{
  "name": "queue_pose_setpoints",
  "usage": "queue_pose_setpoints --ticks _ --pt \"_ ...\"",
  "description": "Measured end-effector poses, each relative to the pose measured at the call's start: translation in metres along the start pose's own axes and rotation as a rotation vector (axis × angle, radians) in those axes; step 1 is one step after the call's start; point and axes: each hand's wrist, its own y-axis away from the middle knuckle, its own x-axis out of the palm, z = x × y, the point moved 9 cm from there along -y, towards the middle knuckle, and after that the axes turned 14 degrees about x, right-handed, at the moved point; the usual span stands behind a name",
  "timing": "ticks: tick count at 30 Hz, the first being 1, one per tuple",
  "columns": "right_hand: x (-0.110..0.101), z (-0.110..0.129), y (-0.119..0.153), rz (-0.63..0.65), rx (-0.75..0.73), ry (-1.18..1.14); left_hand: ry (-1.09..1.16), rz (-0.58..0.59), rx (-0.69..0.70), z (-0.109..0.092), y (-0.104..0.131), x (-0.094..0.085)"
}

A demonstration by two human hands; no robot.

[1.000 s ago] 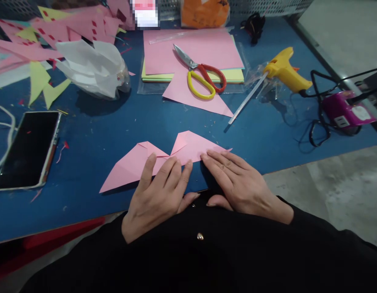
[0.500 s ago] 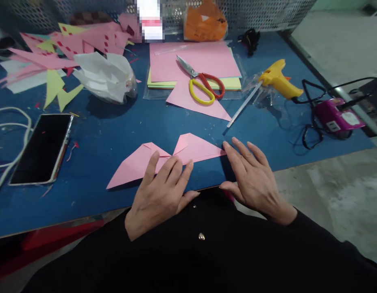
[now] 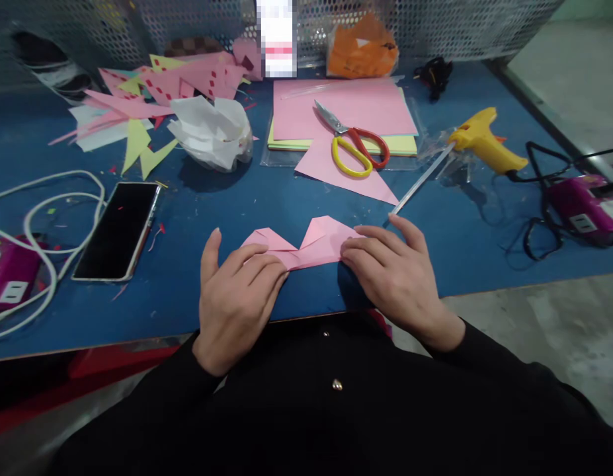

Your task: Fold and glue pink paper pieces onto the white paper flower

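Near the front edge of the blue table (image 3: pixel 266 192): a folded pink paper (image 3: pixel 323 244), with two bumps on top and a pointy dip in between. Over its left end, the left hand (image 3: pixel 239 294), back up, with bent fingers on the paper and little finger sticking up, away from it. Over its right end, the right hand (image 3: pixel 403 281), also with bent fingers on the paper, little finger poking out. Thumbs hidden, so cannot tell if pinching or only pressing.

Just beside that little finger, the tip of a clear stick (image 3: pixel 420 178), running back to a yellow glue gun (image 3: pixel 485 140). Behind the paper, red and yellow scissors (image 3: pixel 340 129), with blades closed, on top of a paper stack (image 3: pixel 291 119) and a loose pink piece (image 3: pixel 319 168). Off to the left, a phone (image 3: pixel 116 231) with a dark screen, near a white cable (image 3: pixel 78 173). Farther back, a white paper bundle (image 3: pixel 209 132), colored scraps (image 3: pixel 187 79) and an orange bag (image 3: pixel 360 49).
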Motion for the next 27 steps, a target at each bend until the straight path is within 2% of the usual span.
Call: queue_pose_setpoints --ticks 5,8,11,20,27 --pt "0.001 0.011 -0.008 0.017 0.018 -0.003 0.059 0.029 -0.049 0.015 -0.01 0.007" --pt "0.002 0.042 -0.005 -0.003 -0.153 -0.118 0.137 0.035 -0.112 0.025 -0.007 0.012" --pt "0.012 0.066 0.0 0.059 -0.275 -0.169 0.184 0.041 -0.158 0.031 -0.002 0.015" --pt "0.017 0.077 -0.001 0.103 -0.333 -0.056 0.202 0.073 -0.2 0.046 0.006 0.015" --pt "0.021 0.082 0.001 0.124 -0.381 -0.058 0.202 0.08 -0.216 0.048 0.006 0.016"
